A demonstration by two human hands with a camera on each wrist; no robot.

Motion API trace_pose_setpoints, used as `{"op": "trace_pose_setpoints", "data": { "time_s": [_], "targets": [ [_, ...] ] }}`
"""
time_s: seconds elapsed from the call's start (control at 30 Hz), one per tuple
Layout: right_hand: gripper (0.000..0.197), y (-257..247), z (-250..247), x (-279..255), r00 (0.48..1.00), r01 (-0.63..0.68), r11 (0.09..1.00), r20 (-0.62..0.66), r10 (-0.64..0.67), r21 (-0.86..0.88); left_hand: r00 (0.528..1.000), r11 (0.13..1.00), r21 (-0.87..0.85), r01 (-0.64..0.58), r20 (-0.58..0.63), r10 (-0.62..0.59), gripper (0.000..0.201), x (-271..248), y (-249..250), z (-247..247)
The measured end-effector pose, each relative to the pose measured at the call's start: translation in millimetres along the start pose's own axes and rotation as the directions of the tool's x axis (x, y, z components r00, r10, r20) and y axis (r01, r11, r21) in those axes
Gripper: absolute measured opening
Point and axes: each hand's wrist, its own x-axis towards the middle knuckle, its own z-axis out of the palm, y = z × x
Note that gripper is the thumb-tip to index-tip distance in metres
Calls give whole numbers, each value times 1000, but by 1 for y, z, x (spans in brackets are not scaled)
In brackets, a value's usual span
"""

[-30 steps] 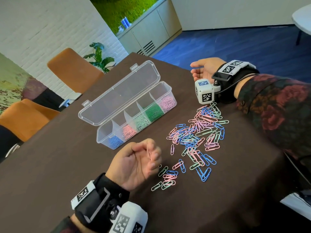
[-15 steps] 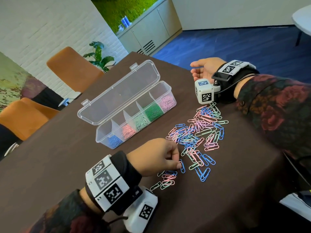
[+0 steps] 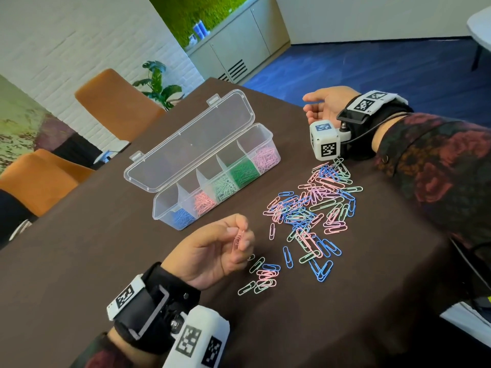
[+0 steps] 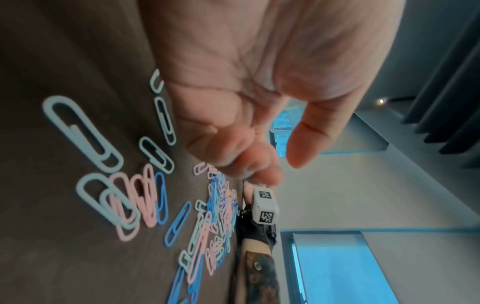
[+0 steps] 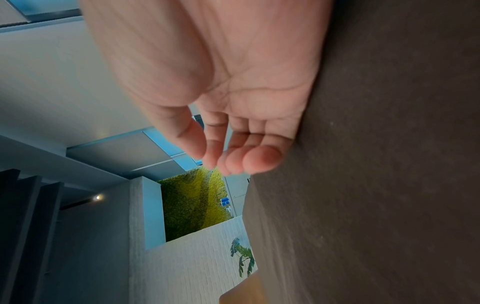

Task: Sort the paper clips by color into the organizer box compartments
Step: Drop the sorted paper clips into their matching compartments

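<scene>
Head view: the left hand (image 3: 212,251), palm up, pinches pink paper clips (image 3: 236,241) just above the tabletop (image 3: 79,261). The loose clip pile (image 3: 308,208) lies between it and the right hand (image 3: 325,104), which rests relaxed and holds nothing. The organizer box (image 3: 212,176), lid up, stands beyond the left hand.

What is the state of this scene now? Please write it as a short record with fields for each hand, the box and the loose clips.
left hand: left hand pinches pink paper clips between its fingertips, raised above the table
right hand: right hand rests on the table edge, palm up, fingers relaxed, holding nothing
organizer box: organizer box open, lid tilted back; compartments hold blue, salmon pink, light green, dark green and pale pink clips
loose clips: pile of mixed clips on the table between the hands, unsorted; blue, pink and green
</scene>
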Motion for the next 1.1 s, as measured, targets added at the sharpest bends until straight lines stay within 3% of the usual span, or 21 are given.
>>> {"op": "trace_pose_setpoints", "data": {
  "time_s": [0.1, 0.17, 0.2, 0.27, 0.3, 0.33, 0.37, 0.6, 0.83, 1.1],
  "targets": [
    [16, 0, 0, -1, 1000, 0, 1000, -2, 0, -2, 999, 980, 195, 27, -28, -22, 16, -4, 5, 6],
    [16, 0, 0, -1, 1000, 2, 1000, -3, -2, 1, 996, 885, 460, 77, -80, -45, 19, -5, 7, 13],
    [16, 0, 0, -1, 1000, 0, 1000, -2, 0, 2, 992, 763, 636, 114, -108, -59, 17, -5, 8, 17],
    [16, 0, 0, -1, 1000, -1, 1000, -1, 1, -6, 986, 342, 926, 161, -140, -86, 15, -1, 9, 25],
    [16, 0, 0, -1, 1000, -1, 1000, 0, 1, -10, 984, 104, 981, 164, -156, -81, 16, 1, 8, 28],
    [16, 0, 0, -1, 1000, 0, 1000, 1, 0, -14, 983, -77, 984, 163, -169, -72, 17, 3, 7, 32],
    [17, 0, 0, -1, 1000, -1, 1000, 2, 1, -14, 982, -164, 972, 167, -179, -65, 17, 5, 6, 35],
    [16, 0, 1, -1, 1000, 4, 1000, 0, -4, -7, 970, -229, 947, 226, -240, -38, 18, 8, 7, 40],
    [12, 1, 0, -1, 1000, 19, 1000, -4, -19, 13, 952, -349, 891, 292, -304, 20, 24, 2, 1, 44],
    [12, 1, 1, 0, 1000, 23, 1000, -5, -23, 10, 960, -144, 951, 275, -280, -17, 13, 5, -1, 44]
  ]
}}
